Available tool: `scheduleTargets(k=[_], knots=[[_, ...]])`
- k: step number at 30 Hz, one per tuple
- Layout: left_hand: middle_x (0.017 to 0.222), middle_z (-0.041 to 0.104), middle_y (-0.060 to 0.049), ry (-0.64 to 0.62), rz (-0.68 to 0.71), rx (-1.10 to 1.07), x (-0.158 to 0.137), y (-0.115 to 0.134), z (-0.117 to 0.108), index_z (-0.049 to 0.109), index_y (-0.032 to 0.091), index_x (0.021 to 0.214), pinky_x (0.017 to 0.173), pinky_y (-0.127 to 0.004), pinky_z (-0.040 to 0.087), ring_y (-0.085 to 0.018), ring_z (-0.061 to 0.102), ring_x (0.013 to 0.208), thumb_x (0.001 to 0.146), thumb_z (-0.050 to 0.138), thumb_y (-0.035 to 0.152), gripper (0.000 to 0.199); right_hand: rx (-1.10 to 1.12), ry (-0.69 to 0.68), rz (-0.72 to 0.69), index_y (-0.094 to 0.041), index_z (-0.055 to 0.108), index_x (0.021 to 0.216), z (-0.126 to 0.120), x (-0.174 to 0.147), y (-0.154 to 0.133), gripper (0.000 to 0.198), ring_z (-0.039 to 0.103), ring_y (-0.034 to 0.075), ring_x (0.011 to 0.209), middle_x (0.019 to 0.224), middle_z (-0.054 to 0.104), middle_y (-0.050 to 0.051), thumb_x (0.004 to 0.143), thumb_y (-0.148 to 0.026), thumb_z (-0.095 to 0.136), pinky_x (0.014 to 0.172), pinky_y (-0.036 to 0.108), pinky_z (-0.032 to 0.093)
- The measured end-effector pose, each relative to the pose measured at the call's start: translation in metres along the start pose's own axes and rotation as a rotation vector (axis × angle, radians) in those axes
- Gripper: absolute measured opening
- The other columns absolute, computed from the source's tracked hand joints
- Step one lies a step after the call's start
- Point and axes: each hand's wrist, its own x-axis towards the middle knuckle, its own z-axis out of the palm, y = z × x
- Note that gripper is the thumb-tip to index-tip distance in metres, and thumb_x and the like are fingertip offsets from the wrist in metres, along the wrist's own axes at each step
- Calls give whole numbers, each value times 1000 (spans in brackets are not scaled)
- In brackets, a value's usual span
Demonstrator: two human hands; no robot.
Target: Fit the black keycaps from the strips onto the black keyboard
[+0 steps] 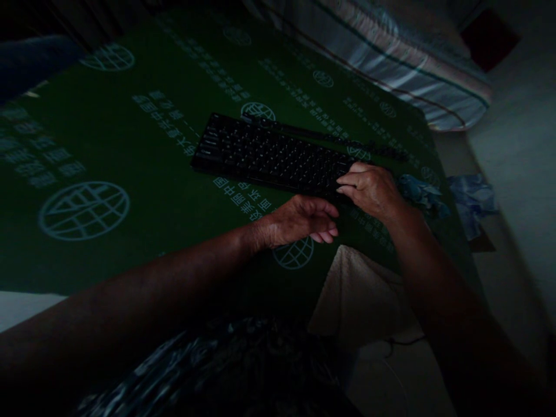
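A black computer keyboard (269, 153) lies aslant on the green sheet-covered surface, its keys facing up. My right hand (371, 188) is at the keyboard's right end, the fingertips and thumb pinched on its corner area. Whether a small piece sits between those fingertips is too dark to tell. My left hand (304, 220) hovers or rests just in front of the keyboard's near edge, apart from it. Its fingers are loosely curled with a gap to the thumb, and nothing shows in them.
Behind the keyboard runs a dark, uneven strip (330, 138), possibly a cord or small loose pieces. A beige cloth (356, 284) hangs at the near edge. Crumpled bluish wrappers (423, 196) lie right of my right hand. A bed with striped fabric (391, 52) borders the far side.
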Motion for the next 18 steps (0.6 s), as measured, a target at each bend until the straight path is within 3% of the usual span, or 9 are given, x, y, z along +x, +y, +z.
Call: scheduleTargets(k=[8, 18], knots=[[77, 70, -5, 6, -4, 0, 1, -1, 0, 60, 10, 96, 62, -25, 53, -12, 68, 66, 76, 61, 11, 20, -99, 18, -6, -19, 72, 85, 3, -4, -3, 13, 54, 17, 75, 82, 61, 4, 82, -24, 60, 62, 29, 36], [80, 71, -5, 8, -27, 33, -3, 4, 0, 59, 11, 101, 67, -27, 53, -12, 67, 67, 79, 61, 15, 23, -271, 58, -15, -17, 66, 93, 8, -17, -23, 25, 47, 22, 84, 87, 59, 8, 92, -31, 46, 66, 32, 36]])
